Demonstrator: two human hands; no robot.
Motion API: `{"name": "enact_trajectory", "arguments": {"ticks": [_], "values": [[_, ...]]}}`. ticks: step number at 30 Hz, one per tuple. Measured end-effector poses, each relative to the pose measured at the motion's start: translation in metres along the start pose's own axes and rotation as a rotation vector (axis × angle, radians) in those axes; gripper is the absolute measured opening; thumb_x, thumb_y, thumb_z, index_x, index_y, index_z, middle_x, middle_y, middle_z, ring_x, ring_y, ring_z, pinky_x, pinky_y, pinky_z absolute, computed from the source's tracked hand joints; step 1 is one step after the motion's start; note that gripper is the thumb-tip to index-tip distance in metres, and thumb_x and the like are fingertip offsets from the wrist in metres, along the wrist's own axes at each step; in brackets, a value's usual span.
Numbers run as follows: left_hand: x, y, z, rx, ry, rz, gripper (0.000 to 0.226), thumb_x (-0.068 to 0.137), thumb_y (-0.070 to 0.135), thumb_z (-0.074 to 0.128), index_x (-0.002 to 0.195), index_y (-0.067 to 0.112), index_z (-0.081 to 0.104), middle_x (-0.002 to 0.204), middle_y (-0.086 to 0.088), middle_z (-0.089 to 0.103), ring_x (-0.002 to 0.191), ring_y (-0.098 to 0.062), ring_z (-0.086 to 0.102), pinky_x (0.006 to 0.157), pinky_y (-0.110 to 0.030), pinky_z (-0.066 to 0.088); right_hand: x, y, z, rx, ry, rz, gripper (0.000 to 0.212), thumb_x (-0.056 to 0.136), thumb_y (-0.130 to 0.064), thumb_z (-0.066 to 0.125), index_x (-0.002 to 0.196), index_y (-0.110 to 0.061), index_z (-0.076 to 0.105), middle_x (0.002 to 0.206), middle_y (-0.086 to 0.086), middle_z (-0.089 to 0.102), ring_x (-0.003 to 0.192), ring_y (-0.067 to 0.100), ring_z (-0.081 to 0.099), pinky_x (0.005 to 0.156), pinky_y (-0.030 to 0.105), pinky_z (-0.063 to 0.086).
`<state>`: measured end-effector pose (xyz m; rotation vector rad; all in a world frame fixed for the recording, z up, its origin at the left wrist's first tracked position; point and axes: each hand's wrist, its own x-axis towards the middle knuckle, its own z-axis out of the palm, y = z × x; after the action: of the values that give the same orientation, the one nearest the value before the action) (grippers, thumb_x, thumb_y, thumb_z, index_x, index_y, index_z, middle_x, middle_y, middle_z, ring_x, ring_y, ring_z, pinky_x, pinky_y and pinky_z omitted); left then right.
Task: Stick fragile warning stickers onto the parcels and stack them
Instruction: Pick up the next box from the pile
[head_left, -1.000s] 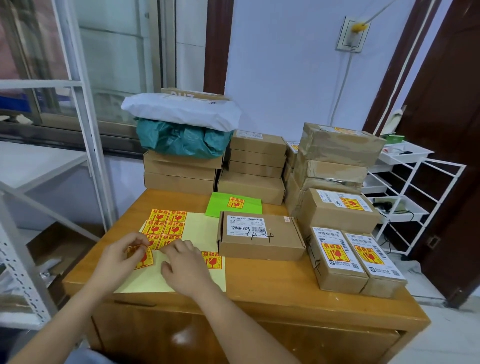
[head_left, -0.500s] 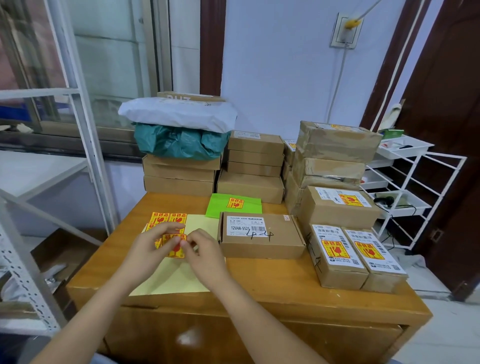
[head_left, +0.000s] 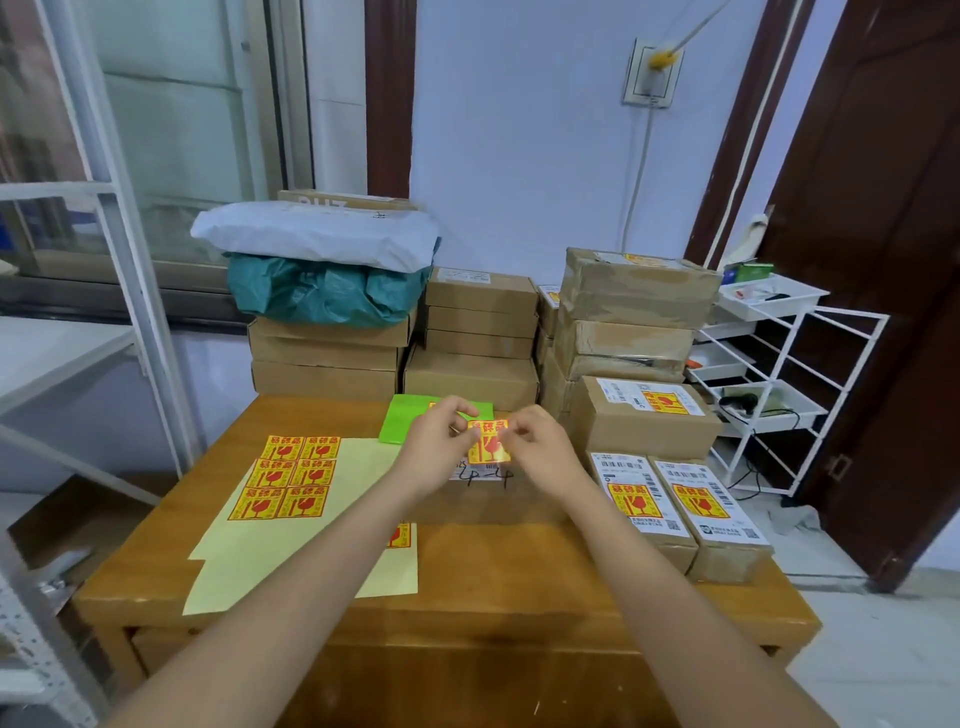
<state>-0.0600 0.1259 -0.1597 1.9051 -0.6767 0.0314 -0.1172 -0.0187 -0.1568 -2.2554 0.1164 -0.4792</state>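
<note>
From the head view, both hands are raised over the middle of the wooden table (head_left: 519, 597), holding one yellow-and-red fragile sticker (head_left: 487, 441) stretched between them. The left hand (head_left: 436, 447) pinches the sticker's left edge between thumb and fingertips, and the right hand (head_left: 540, 449) pinches its right edge the same way — each hand is clenched on the sticker, the other fingers curled in. The sticker hangs just above the brown parcel (head_left: 488, 499) lying flat on the table in front of the person; that parcel's white label is mostly hidden behind the hands, with a handwritten mark showing below them, and whether the sticker's lower edge touches the label cannot be told. To the left lies the pale yellow backing sheet (head_left: 270, 561), with six stickers (head_left: 288, 477) remaining in a block at its far corner and one more (head_left: 402, 535) partly hidden by the left forearm. A green envelope (head_left: 400, 423) lies behind the hands. On the right, two small boxes (head_left: 680, 509) stand side by side, each bearing a fragile sticker on its label, and a larger stickered box (head_left: 644, 415) sits behind them. Along the far edge are stacks of brown parcels (head_left: 478, 332), the left stack topped by a teal bag (head_left: 322, 291) and a white bag (head_left: 311, 231) — a white wire rack (head_left: 779, 374) stands beside the table on the right.
</note>
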Motion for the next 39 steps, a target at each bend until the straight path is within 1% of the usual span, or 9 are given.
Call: {"name": "enact_trajectory", "arguments": {"ticks": [2, 4, 9, 14, 19, 22, 27, 33, 39], "values": [[0.011, -0.002, 0.019, 0.041, -0.037, -0.015, 0.014, 0.091, 0.011, 0.059, 0.103, 0.015, 0.054, 0.071, 0.003, 0.050, 0.069, -0.016, 0.052, 0.059, -0.019, 0.041, 0.002, 0.015, -0.010, -0.058, -0.025, 0.072, 0.026, 0.092, -0.013, 0.055, 0.067, -0.009, 0.052, 0.081, 0.000, 0.044, 0.081, 0.016, 0.046, 0.067, 0.027, 0.029], [0.016, -0.006, 0.032, 0.045, -0.083, -0.024, 0.014, 0.092, 0.008, 0.058, 0.101, 0.016, 0.052, 0.070, -0.001, 0.050, 0.066, -0.016, 0.048, 0.055, -0.020, 0.038, -0.001, 0.027, -0.012, -0.106, -0.042, 0.124, 0.032, 0.093, -0.016, 0.054, 0.062, -0.013, 0.046, 0.075, -0.002, 0.041, 0.074, 0.015, 0.044, 0.061, 0.027, 0.026], [0.014, -0.021, 0.036, 0.052, -0.103, -0.082, 0.011, 0.092, 0.008, 0.055, 0.099, 0.016, 0.050, 0.070, -0.002, 0.053, 0.061, -0.010, 0.047, 0.052, -0.018, 0.034, -0.005, 0.031, -0.004, -0.134, -0.025, 0.151, 0.034, 0.091, -0.020, 0.055, 0.059, -0.022, 0.044, 0.082, 0.000, 0.046, 0.081, 0.020, 0.048, 0.067, 0.031, 0.029], [0.012, -0.033, 0.024, 0.059, -0.070, -0.088, 0.013, 0.090, 0.003, 0.053, 0.094, 0.015, 0.052, 0.067, -0.003, 0.051, 0.058, -0.011, 0.043, 0.051, -0.019, 0.031, -0.005, 0.022, 0.015, -0.222, -0.064, 0.113, 0.035, 0.089, -0.019, 0.054, 0.057, -0.021, 0.041, 0.072, -0.007, 0.039, 0.081, 0.019, 0.044, 0.064, 0.030, 0.024], [0.020, -0.034, 0.023, 0.060, -0.064, -0.078, 0.012, 0.091, 0.002, 0.053, 0.096, 0.013, 0.053, 0.064, -0.001, 0.051, 0.058, -0.012, 0.045, 0.048, -0.016, 0.033, 0.006, 0.024, 0.018, -0.222, -0.038, 0.118, 0.035, 0.089, -0.018, 0.054, 0.056, -0.017, 0.043, 0.087, 0.007, 0.047, 0.094, 0.029, 0.052, 0.077, 0.034, 0.040], [0.029, -0.030, 0.029, 0.061, -0.070, -0.078, 0.012, 0.090, 0.003, 0.056, 0.097, 0.012, 0.053, 0.065, -0.002, 0.052, 0.060, -0.014, 0.048, 0.056, -0.026, 0.037, 0.011, 0.028, 0.011, -0.344, 0.009, 0.166, 0.028, 0.092, -0.026, 0.052, 0.066, -0.016, 0.053, 0.105, 0.004, 0.052, 0.105, 0.022, 0.044, 0.086, 0.037, 0.035], [0.028, -0.036, 0.044, 0.046, -0.087, -0.062, 0.012, 0.089, 0.007, 0.061, 0.093, 0.016, 0.053, 0.067, 0.002, 0.049, 0.063, -0.014, 0.047, 0.062, -0.029, 0.038, 0.018, 0.042, 0.006, -0.201, -0.044, 0.146, 0.045, 0.088, -0.014, 0.058, 0.052, -0.016, 0.032, 0.074, 0.005, 0.041, 0.086, 0.023, 0.043, 0.068, 0.028, 0.025], [0.027, -0.041, 0.046, 0.110, -0.103, -0.003, 0.016, 0.088, 0.008, 0.063, 0.097, 0.016, 0.053, 0.072, 0.005, 0.053, 0.067, -0.008, 0.048, 0.068, -0.024, 0.042, 0.010, 0.054, 0.016, -0.226, 0.003, 0.120, 0.043, 0.088, -0.014, 0.058, 0.054, -0.017, 0.031, 0.098, 0.012, 0.056, 0.101, 0.026, 0.046, 0.079, 0.030, 0.033], [0.027, -0.045, 0.047, 0.181, -0.108, 0.033, 0.017, 0.089, 0.009, 0.062, 0.103, 0.013, 0.055, 0.075, 0.004, 0.054, 0.068, -0.010, 0.049, 0.070, -0.031, 0.044, 0.007, 0.059, 0.020, -0.269, 0.062, 0.081, 0.039, 0.090, -0.017, 0.055, 0.059, -0.019, 0.033, 0.111, 0.011, 0.061, 0.103, 0.022, 0.044, 0.081, 0.029, 0.034]]}}
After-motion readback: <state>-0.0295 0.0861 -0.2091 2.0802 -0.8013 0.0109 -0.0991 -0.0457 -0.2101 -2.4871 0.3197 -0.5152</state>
